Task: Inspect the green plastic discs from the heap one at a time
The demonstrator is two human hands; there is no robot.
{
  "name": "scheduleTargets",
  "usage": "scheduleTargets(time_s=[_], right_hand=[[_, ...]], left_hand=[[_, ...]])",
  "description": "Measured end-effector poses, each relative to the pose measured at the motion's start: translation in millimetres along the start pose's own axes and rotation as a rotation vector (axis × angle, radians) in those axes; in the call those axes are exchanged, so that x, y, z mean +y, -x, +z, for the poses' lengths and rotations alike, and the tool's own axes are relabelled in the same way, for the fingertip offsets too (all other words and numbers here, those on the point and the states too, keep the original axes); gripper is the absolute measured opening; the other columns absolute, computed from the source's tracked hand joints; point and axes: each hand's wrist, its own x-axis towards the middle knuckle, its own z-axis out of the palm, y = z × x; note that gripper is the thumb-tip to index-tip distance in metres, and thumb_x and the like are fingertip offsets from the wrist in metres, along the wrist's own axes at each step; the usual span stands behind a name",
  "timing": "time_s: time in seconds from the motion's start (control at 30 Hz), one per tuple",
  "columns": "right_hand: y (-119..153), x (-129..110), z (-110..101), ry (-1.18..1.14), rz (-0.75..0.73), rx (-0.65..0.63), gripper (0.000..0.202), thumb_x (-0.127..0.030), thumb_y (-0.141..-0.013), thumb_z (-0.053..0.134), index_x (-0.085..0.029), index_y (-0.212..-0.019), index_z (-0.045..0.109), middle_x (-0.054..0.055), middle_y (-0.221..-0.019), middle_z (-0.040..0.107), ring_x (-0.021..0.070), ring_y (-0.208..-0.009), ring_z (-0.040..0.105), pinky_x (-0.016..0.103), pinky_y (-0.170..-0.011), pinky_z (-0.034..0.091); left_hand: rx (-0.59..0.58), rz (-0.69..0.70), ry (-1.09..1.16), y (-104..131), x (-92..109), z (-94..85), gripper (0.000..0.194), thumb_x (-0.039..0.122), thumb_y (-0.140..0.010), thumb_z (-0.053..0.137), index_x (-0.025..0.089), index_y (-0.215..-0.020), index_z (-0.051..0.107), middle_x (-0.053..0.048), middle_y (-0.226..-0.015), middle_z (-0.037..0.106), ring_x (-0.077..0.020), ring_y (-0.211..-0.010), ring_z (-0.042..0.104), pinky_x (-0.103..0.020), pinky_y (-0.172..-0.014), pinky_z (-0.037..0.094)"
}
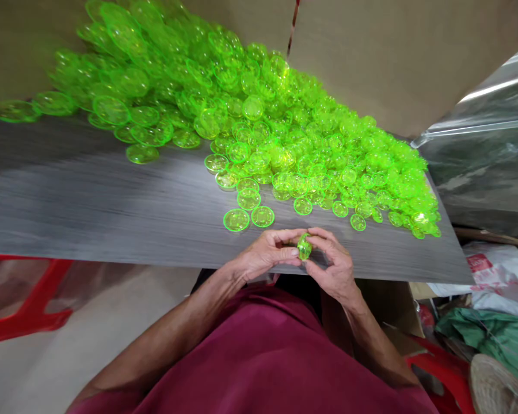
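Between my two hands, just over the front edge of the table, is a small clear green plastic piece point(304, 246), held roughly on edge. My left hand point(268, 250) pinches it from the left with thumb and fingers. From the other side, my right hand point(333, 263) grips it with the fingertips. Whether it is one part or two pressed together I cannot tell. Close beyond my hands lie a few loose round green plastic pieces point(236, 220), and behind them rises a large heap of the same green pieces point(285, 132).
The grey wood-grain table point(90, 213) runs across in front of me, backed by a brown board point(397, 63). Clear plastic sheeting point(487, 132) hangs at the right. Red stools point(30, 322) stand at the left and lower right, near white bags point(496, 270) and a green sack point(492, 339).
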Motion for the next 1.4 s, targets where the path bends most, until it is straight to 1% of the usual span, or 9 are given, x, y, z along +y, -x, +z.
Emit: scheduleTargets(time_s=[0.2, 0.37, 0.57, 0.8, 0.93, 1.1, 1.2, 1.3, 1.4], right_hand=[[1, 0, -3, -0.057, 0.031, -0.02, 0.039, -0.03, -0.088, 0.075, -0.026, -0.126, 0.067, 0.012, -0.127, 0.071, 0.0263, -0.117, 0.07, 0.047, -0.099, 0.06], [1, -1, -3, -0.085, 0.021, 0.008, 0.036, -0.028, -0.089, 0.075, -0.027, -0.124, 0.069, 0.01, -0.122, 0.074, 0.026, -0.115, 0.071, 0.046, -0.098, 0.061], [2, -1, -3, -0.082, 0.039, 0.005, 0.036, -0.027, -0.089, 0.074, -0.027, -0.125, 0.069, 0.01, -0.124, 0.073, 0.0258, -0.115, 0.071, 0.046, -0.099, 0.06], [6, 5, -1, -0.11, 0.059, 0.002, 0.037, -0.026, -0.089, 0.075, -0.028, -0.126, 0.072, 0.01, -0.127, 0.073, 0.0246, -0.115, 0.071, 0.046, -0.101, 0.06], [12, 11, -2, -0.209, 0.154, -0.014, 0.039, -0.026, -0.086, 0.078, -0.03, -0.125, 0.074, 0.01, -0.133, 0.069, 0.0246, -0.121, 0.069, 0.045, -0.103, 0.059], [16, 14, -5, -0.332, 0.261, -0.078, 0.041, -0.029, -0.086, 0.078, -0.029, -0.126, 0.074, 0.01, -0.132, 0.072, 0.0264, -0.122, 0.07, 0.047, -0.102, 0.06], [12, 13, -6, -0.239, 0.203, -0.085, 0.04, -0.026, -0.085, 0.078, -0.029, -0.125, 0.075, 0.01, -0.13, 0.073, 0.0262, -0.12, 0.071, 0.047, -0.101, 0.061], [6, 10, -6, -0.119, 0.093, -0.064, 0.04, -0.021, -0.084, 0.077, -0.029, -0.123, 0.076, 0.009, -0.128, 0.074, 0.0243, -0.115, 0.073, 0.043, -0.1, 0.062], [4, 5, -6, -0.066, 0.046, -0.041, 0.04, -0.019, -0.084, 0.077, -0.029, -0.122, 0.076, 0.008, -0.124, 0.075, 0.0226, -0.111, 0.075, 0.039, -0.097, 0.063]], left_hand=[[0.012, 0.016, -0.028, -1, -3, 1.0, 0.054, 0.03, -0.068, 0.093, 0.02, -0.119, 0.077, -0.009, -0.116, 0.076, -0.0185, -0.092, 0.073, -0.031, -0.081, 0.061], [0.009, 0.004, -0.037, -1, -1, 3.3, 0.056, 0.033, -0.066, 0.094, 0.018, -0.117, 0.078, -0.009, -0.11, 0.077, -0.0155, -0.084, 0.072, -0.029, -0.077, 0.062], [0.012, 0.023, -0.055, -2, -2, 3.7, 0.053, 0.033, -0.068, 0.093, 0.02, -0.117, 0.078, -0.008, -0.113, 0.076, -0.0151, -0.087, 0.071, -0.028, -0.078, 0.061], [0.041, 0.059, -0.143, -6, -9, 2.0, 0.06, 0.039, -0.068, 0.092, 0.017, -0.122, 0.076, -0.01, -0.111, 0.077, -0.0178, -0.087, 0.071, -0.031, -0.078, 0.061], [0.059, 0.07, -0.206, -7, -11, 3.0, 0.061, 0.042, -0.07, 0.09, 0.016, -0.123, 0.076, -0.009, -0.103, 0.078, -0.0164, -0.082, 0.07, -0.029, -0.074, 0.059], [-0.027, 0.114, -0.325, -7, -10, 3.0, 0.055, 0.046, -0.079, 0.082, 0.016, -0.125, 0.075, -0.009, -0.103, 0.079, -0.0165, -0.082, 0.07, -0.028, -0.075, 0.057], [-0.06, 0.145, -0.394, -5, -9, 2.2, 0.055, 0.047, -0.085, 0.076, 0.017, -0.131, 0.071, -0.01, -0.112, 0.078, -0.0204, -0.094, 0.071, -0.031, -0.082, 0.057], [-0.042, 0.18, -0.448, -4, -10, 2.0, 0.054, 0.043, -0.085, 0.076, 0.017, -0.132, 0.07, -0.01, -0.118, 0.077, -0.0231, -0.106, 0.07, -0.035, -0.092, 0.055], [0.0, 0.198, -0.449, -4, -12, 2.4, 0.053, 0.039, -0.081, 0.079, 0.016, -0.128, 0.072, -0.01, -0.116, 0.078, -0.023, -0.105, 0.07, -0.036, -0.094, 0.055]])
